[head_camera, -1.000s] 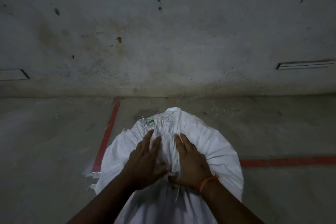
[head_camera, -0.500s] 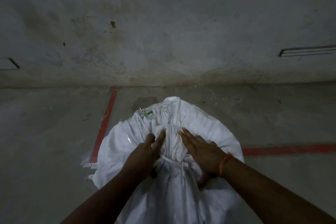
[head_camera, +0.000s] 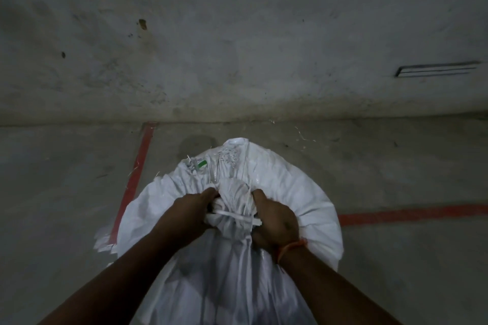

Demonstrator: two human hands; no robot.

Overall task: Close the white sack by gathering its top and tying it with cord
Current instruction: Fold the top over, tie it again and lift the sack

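Hands flank the gathered neck of the white sack (head_camera: pixel 285 192): left hand (head_camera: pixel 190 215) and right hand (head_camera: pixel 277 221) each pinching a cord (head_camera: pixel 229 215) end, apparently cinching it tight.

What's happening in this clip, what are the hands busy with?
A person is closing a white sack that stands on a concrete floor near a wall. The top is already bunched into a neck, and a white cord runs across it. The left hand and the right hand grip at either side of the neck, at the cord's ends. Whether a knot is finished cannot be told. Red lines mark the floor beside the sack.
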